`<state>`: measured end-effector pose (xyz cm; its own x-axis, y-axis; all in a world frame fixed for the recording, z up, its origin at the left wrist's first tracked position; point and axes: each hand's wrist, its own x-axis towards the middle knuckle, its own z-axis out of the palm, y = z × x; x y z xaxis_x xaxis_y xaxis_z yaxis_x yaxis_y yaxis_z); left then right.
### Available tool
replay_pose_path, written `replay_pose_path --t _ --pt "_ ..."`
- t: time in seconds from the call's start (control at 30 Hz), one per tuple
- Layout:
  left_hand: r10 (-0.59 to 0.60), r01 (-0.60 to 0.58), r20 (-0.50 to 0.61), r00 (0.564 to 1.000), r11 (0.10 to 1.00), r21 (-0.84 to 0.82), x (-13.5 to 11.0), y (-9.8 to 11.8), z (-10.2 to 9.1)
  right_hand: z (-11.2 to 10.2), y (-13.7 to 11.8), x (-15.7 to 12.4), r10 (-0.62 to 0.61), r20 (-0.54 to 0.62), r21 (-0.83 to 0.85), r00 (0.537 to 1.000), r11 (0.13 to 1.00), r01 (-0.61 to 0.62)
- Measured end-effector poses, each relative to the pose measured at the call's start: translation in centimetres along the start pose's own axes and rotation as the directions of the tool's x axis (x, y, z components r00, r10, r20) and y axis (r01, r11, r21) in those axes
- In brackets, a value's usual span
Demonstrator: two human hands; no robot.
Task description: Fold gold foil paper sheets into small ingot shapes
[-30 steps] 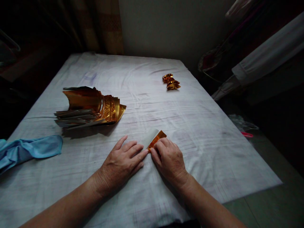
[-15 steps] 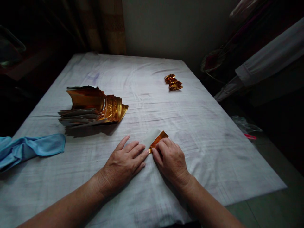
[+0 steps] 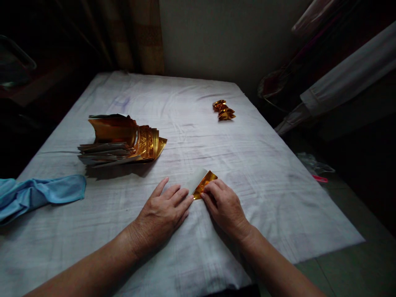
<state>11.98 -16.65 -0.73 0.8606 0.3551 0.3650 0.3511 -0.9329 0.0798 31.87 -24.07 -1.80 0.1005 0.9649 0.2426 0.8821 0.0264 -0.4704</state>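
A small sheet of gold foil paper (image 3: 204, 184), partly folded, lies on the cloth-covered table with its pale back showing on the left half and gold on the right. My left hand (image 3: 163, 208) rests flat with fingers spread, its fingertips touching the sheet's lower left edge. Thumb and fingers of my right hand (image 3: 225, 206) pinch the gold part at its right side. To the left stands a thick curved stack of gold foil paper (image 3: 117, 142). Farther off on the right sit a few folded gold pieces (image 3: 224, 110).
A light blue cloth (image 3: 46, 192) lies at the table's left edge. The white tablecloth (image 3: 192, 107) is wrinkled. A wall stands behind, and pale hanging fabric (image 3: 334, 78) is at the right. Clear plastic (image 3: 312, 163) lies on the floor beyond the right edge.
My right fingers have shifted slightly right along the gold part, and more of its surface shows. My left hand stays in place. The view has moved a little.
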Motion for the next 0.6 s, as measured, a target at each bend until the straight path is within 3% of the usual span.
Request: replay_pose_path --t 0.17,0.43,0.6 --pt "0.000 0.000 -0.002 1.000 1.000 -0.003 0.1 0.0 -0.1 0.1 -0.9 0.2 0.059 -0.009 -0.101 0.998 0.993 -0.059" --pt "0.002 -0.002 0.003 1.000 1.000 0.013 0.2 0.1 -0.2 -0.6 -0.7 1.1 0.155 0.089 0.023 0.984 0.987 -0.157" --pt "0.023 -0.023 -0.014 1.000 0.999 0.033 0.3 0.3 -0.4 -0.4 -1.7 1.6 0.200 0.059 -0.112 0.978 0.975 -0.193"
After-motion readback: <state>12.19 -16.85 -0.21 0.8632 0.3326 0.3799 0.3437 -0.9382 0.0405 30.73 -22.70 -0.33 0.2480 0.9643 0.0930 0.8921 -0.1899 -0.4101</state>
